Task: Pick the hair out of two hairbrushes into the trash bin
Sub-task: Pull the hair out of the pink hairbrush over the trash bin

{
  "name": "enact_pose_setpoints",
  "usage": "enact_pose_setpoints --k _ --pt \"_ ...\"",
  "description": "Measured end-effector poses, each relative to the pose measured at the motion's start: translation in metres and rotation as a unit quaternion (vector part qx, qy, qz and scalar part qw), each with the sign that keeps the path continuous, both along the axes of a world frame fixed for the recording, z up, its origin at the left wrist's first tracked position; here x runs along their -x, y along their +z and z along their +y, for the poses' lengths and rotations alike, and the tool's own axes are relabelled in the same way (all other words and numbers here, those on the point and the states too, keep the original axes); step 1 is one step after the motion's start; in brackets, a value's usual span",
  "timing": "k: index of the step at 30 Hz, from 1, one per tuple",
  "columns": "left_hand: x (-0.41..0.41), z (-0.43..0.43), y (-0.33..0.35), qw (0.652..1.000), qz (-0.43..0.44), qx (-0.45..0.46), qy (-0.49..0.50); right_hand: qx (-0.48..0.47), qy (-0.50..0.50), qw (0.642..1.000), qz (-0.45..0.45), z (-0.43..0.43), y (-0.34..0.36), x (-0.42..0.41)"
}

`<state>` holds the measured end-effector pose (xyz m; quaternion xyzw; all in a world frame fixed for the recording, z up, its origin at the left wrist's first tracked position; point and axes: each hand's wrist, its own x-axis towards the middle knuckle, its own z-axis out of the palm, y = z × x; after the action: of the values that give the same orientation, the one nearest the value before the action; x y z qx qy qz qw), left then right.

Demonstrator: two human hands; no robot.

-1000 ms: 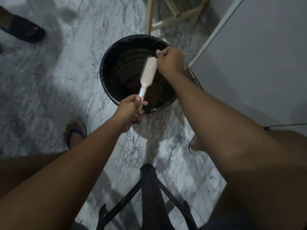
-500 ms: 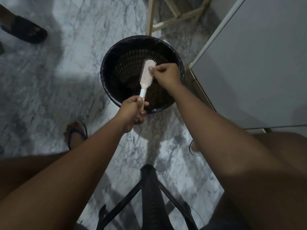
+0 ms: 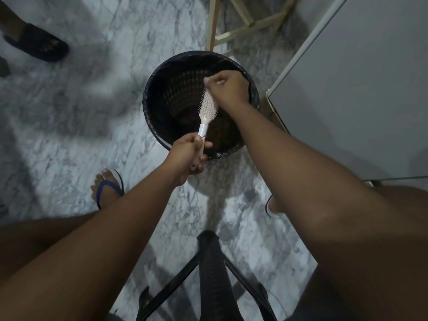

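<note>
A pale pink hairbrush point(image 3: 206, 109) with a white collar is held over the black lined trash bin point(image 3: 154, 89) on the marble floor. My left hand point(image 3: 188, 154) grips its handle at the bin's near rim. My right hand point(image 3: 228, 88) is at the brush's far tip, fingers pinched together above the bristles. Whether hair is between those fingers is too small to see. Only one brush is in view.
A grey cabinet point(image 3: 361, 89) stands right of the bin. Wooden legs point(image 3: 213, 24) rise behind it. A black chair frame point(image 3: 210, 274) sits between my knees. My sandalled foot point(image 3: 107, 186) is at left; another person's dark sandal point(image 3: 37, 45) at far left.
My right hand slid down along the bristles to mid-brush, then went back up to the brush's tip. The left hand kept its hold on the handle.
</note>
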<state>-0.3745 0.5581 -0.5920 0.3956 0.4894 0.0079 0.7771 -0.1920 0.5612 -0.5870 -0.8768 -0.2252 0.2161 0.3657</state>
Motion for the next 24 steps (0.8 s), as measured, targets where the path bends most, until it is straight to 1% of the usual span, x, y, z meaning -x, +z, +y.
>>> enact_pose_setpoints --k 2,4,6,7,9,11,14,17,20,24 --pt "0.003 0.001 0.0 1.0 -0.005 -0.002 -0.002 0.031 -0.007 0.999 -0.02 0.005 0.004 -0.007" --pt "0.007 0.003 -0.001 1.0 -0.009 -0.005 -0.007 0.046 -0.023 0.999 -0.003 0.008 0.007 -0.013" --pt "0.01 0.005 -0.001 1.0 -0.012 -0.005 -0.01 0.047 -0.063 0.996 0.036 0.013 0.008 -0.022" --pt "0.011 0.006 -0.001 1.0 -0.014 -0.002 -0.009 0.031 -0.097 0.992 0.069 0.016 0.006 -0.026" --pt "0.011 0.006 -0.001 1.0 -0.018 0.005 -0.004 -0.032 -0.168 0.971 0.166 0.015 0.007 -0.032" --pt "0.008 0.005 0.0 1.0 -0.02 0.011 0.007 -0.08 -0.185 0.958 0.204 0.004 0.013 -0.025" --pt "0.002 0.007 0.0 0.999 -0.024 0.015 0.036 -0.093 -0.138 0.967 0.19 -0.014 0.01 -0.008" --pt "-0.003 0.012 0.003 0.998 -0.029 0.022 0.042 -0.075 -0.042 0.974 0.209 -0.028 0.005 0.008" --pt "-0.005 0.014 0.006 0.998 -0.041 0.042 0.036 -0.067 0.041 0.978 0.192 -0.037 -0.002 0.014" --pt "-0.004 0.014 0.004 0.996 -0.056 0.056 0.031 -0.092 0.047 0.985 0.138 -0.036 -0.001 0.01"
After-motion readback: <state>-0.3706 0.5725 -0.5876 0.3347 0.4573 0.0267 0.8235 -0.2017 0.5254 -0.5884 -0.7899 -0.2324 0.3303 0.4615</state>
